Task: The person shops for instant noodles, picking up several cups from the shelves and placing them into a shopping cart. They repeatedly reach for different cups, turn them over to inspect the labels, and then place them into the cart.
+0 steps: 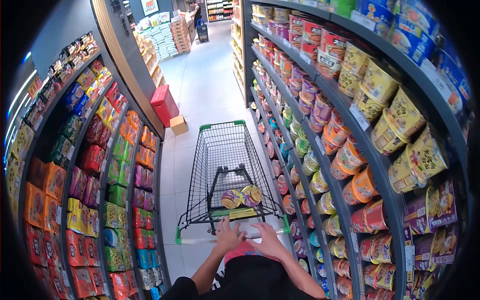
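Observation:
A wire shopping cart [225,150] with green corners stands in the aisle just ahead. Two round-lidded noodle tubs [241,197] lie side by side at its near end. My left hand [229,236] is over the middle of the cart's handle bar [200,241], fingers apart and holding nothing. Close to its right, my right hand [266,241] also has its fingers spread, with nothing in it. Both hands are near the bar; whether the palms touch it cannot be told.
Shelves of bagged noodles [90,200] line the left side, and shelves of cup noodles [350,155] the right. A red box [164,106] and a small cardboard box [178,125] sit on the floor ahead at left. Far off, a person [195,13] stands near a blue-handled basket [202,31].

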Motion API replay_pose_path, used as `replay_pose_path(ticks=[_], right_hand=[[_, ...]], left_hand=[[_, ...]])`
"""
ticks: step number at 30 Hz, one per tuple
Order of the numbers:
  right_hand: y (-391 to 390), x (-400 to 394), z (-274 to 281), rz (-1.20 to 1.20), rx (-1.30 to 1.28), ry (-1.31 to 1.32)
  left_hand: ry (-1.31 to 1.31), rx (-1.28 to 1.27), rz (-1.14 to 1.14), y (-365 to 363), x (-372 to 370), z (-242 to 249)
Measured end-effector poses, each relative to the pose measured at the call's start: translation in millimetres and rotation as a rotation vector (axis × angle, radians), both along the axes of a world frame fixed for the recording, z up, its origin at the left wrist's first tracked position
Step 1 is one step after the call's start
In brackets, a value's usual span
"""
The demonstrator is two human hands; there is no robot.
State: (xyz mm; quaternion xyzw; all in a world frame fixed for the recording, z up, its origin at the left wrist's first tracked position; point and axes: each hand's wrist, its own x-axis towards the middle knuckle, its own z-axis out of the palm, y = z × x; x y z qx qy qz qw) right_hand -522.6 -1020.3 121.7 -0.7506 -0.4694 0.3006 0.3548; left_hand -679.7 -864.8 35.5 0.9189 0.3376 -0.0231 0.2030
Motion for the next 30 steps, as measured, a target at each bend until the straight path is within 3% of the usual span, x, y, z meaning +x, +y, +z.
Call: replay_pose_path(ticks=[3,6,9,10,13,15,17,21,25,28,30], right_hand=[[37.9,0.4,-19.0,0.068,-0.168,-0.297],[60.5,0.4,-37.3,0.078,-0.285,-0.290],[71.5,-2.5,-52.4,0.057,-0.300,-0.379],[73.4,-4.1,-50.0,0.052,-0.322,-0.388],[80.0,-5.0,-41.3,0.020,-0.355,-0.376],[83.0,-6.2,-34.7,-0.005,-0.366,-0.357],[87.8,-3.0,-28.2,-0.022,-0.368,-0.347],[94.1,-0.6,-30.2,-0.046,-0.363,-0.346],[97.9,-2.7,-28.2,-0.074,-0.384,-0.328],[103.3,4.0,-27.1,-0.084,-0.402,-0.327],[104.9,4.1,-31.6,-0.088,-0.416,-0.300]], left_hand=[[0.072,-0.111,-0.084,21.6,-7.4,-1.2],[0.163,-0.203,-0.193,51.8,-7.4,20.0],[0.078,-0.473,-0.411,107.4,-4.0,24.1],[-0.072,-0.464,-0.524,125.2,0.1,28.5],[-0.132,-1.007,-0.177,163.6,24.6,3.3],[-0.381,-0.858,-0.115,184.7,48.9,-12.8],[-0.338,-0.759,-0.015,206.6,73.0,-38.3],[-0.263,-0.801,0.113,240.0,124.4,-147.7],[-0.012,-0.799,0.169,234.4,168.4,-180.8],[-0.053,-0.689,0.152,216.5,188.3,-257.8],[-0.016,-0.730,0.208,213.1,199.3,-256.2]])
